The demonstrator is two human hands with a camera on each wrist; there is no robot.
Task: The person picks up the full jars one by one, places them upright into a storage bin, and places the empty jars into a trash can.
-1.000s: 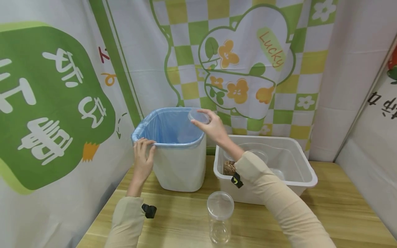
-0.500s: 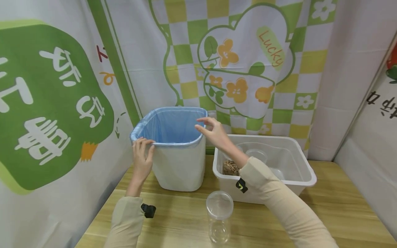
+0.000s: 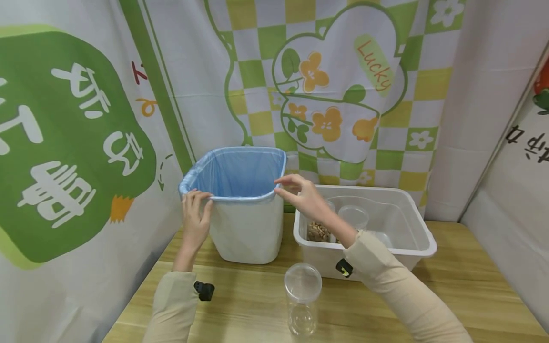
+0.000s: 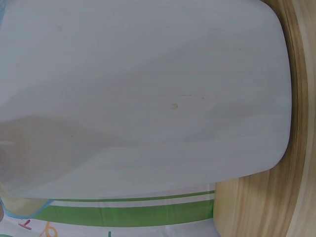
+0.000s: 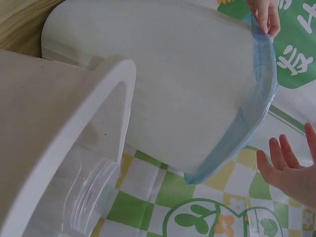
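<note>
A white trash can (image 3: 246, 228) with a blue liner (image 3: 240, 166) folded over its rim stands on the table. My left hand (image 3: 196, 214) holds the near-left rim, fingers over the liner and thumb on the outside. Just right of the rim, my right hand (image 3: 302, 195) is held with fingers spread and nothing in them; the right wrist view shows those fingers (image 5: 279, 155) apart from the liner. The bottom of the can is hidden. In front, a clear jar (image 3: 302, 300) stands upright with a translucent round top.
Right of the can sits a white plastic tub (image 3: 407, 252), partly behind the right arm. Inside it are clear containers (image 3: 353, 216) and small brown pieces (image 3: 318, 232). A printed curtain (image 3: 253, 90) hangs close behind; the wooden table (image 3: 240, 295) lies below.
One second ago my right hand held a clear round lid over the trash can. It let go, the lid is out of sight, and the hand has drawn back right and down. Left hand stays.
</note>
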